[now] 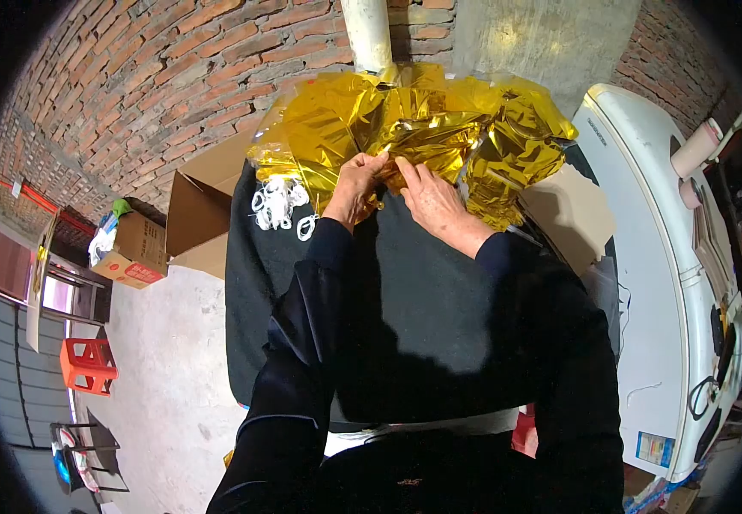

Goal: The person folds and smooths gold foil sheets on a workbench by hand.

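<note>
A heap of crumpled, shiny gold foil point(328, 120) spreads over the far end of the black-covered table point(439, 317). My left hand point(355, 190) is closed in a pinch on the foil's near edge, thumb and forefinger together. Close beside it, my right hand point(438, 204) bends its fingers onto the same edge; its thumb is mostly hidden. A small gap separates the two hands. Left of my left hand lies a pile of white looped cords point(277, 204), with one loop point(306, 227) apart from the rest.
A white fridge-like cabinet point(645, 257) lies along the right side. Open cardboard box point(204, 218) and a printed carton point(138, 248) stand at the left, with a red stool point(88, 366) farther off. A pale pipe point(366, 34) rises behind the foil before a brick wall point(174, 77).
</note>
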{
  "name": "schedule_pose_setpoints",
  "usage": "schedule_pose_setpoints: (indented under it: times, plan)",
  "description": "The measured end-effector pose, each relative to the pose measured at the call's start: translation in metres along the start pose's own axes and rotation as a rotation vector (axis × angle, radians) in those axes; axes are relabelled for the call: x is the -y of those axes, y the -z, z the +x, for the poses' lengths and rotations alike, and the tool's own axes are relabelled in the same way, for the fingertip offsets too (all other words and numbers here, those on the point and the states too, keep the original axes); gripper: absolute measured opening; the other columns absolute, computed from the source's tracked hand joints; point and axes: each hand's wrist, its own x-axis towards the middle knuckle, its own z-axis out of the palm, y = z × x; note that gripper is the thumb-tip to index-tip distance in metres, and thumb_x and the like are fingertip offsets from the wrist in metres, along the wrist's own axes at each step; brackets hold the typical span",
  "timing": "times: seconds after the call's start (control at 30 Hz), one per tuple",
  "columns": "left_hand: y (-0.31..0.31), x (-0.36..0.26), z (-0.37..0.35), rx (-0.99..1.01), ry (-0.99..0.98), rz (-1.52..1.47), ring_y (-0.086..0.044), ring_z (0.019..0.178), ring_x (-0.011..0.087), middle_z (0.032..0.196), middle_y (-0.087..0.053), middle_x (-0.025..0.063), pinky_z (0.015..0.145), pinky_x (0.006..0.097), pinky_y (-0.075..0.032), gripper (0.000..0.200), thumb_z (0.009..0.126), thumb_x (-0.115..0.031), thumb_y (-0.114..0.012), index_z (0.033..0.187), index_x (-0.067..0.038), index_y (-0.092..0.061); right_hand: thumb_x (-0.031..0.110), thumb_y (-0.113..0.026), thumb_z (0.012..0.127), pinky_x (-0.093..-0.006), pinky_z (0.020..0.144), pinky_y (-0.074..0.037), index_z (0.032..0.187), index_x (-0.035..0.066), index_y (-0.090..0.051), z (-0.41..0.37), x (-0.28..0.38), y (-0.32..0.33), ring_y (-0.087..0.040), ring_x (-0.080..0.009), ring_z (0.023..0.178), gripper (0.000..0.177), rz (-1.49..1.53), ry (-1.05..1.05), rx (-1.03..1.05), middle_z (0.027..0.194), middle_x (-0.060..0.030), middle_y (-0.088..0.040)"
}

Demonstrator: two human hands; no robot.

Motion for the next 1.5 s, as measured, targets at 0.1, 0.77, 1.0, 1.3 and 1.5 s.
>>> schedule_pose_setpoints:
  times: [0.1,0.77,1.0,1.3,1.5]
  plan:
    - [0.007,-0.003,0.003,0.034,0.082,-0.034,-0.048,0.057,0.008,0.071,-0.057,-0.0034,0.048,0.0257,-0.037,0.024,0.097,-0.019,-0.076,0.084,-0.013,-0.057,0.012,-0.066,0.095,-0.0509,0.089,-0.054,0.144,0.0,-0.044,0.002,-0.005,-0.002,-0.061,-0.0435,0.107,0.055,-0.01,-0.013,0.0,0.117,-0.0231,-0.056]
    - [0.007,0.013,0.013,-0.025,-0.049,0.11,-0.042,0.063,0.0079,0.073,-0.052,-0.0043,0.058,0.0262,-0.036,0.023,0.103,-0.024,-0.068,0.089,-0.008,-0.058,0.03,-0.06,0.1,-0.0467,0.089,-0.052,0.098,0.0,-0.07,0.017,-0.02,0.008,-0.063,-0.0356,0.103,0.032,0.032,0.144,-0.021,0.096,-0.016,-0.067]
    - [-0.005,0.013,0.007,-0.034,-0.261,0.279,-0.043,0.068,0.0064,0.075,-0.052,-0.0044,0.061,0.0254,-0.038,0.024,0.103,-0.024,-0.069,0.088,-0.009,-0.057,0.031,-0.059,0.1,-0.0617,0.099,-0.047,0.122,0.005,-0.067,0.042,-0.042,-0.019,-0.054,-0.0328,0.124,0.035,-0.255,0.009,0.154,0.123,-0.0134,-0.062]
    - [-0.036,-0.099,0.036,-0.122,-0.656,0.969,-0.067,0.074,0.0182,0.085,-0.073,0.0114,0.07,0.0381,-0.054,0.029,0.099,-0.03,-0.069,0.098,-0.001,-0.069,0.054,-0.055,0.097,-0.0685,0.112,-0.033,0.132,0.014,-0.071,0.074,-0.043,0.002,-0.033,-0.0316,0.142,0.056,-0.437,-0.169,0.475,0.148,-0.0096,-0.049]
    - [-0.058,-0.195,0.072,-0.041,-0.763,0.476,-0.067,0.074,0.0137,0.087,-0.073,0.0092,0.067,0.0295,-0.055,0.025,0.102,-0.025,-0.068,0.103,0.0,-0.065,0.054,-0.052,0.099,-0.073,0.112,-0.028,0.13,0.016,-0.073,0.074,-0.046,-0.011,-0.027,-0.0322,0.146,0.054,-0.419,-0.208,0.492,0.154,-0.0074,-0.041]
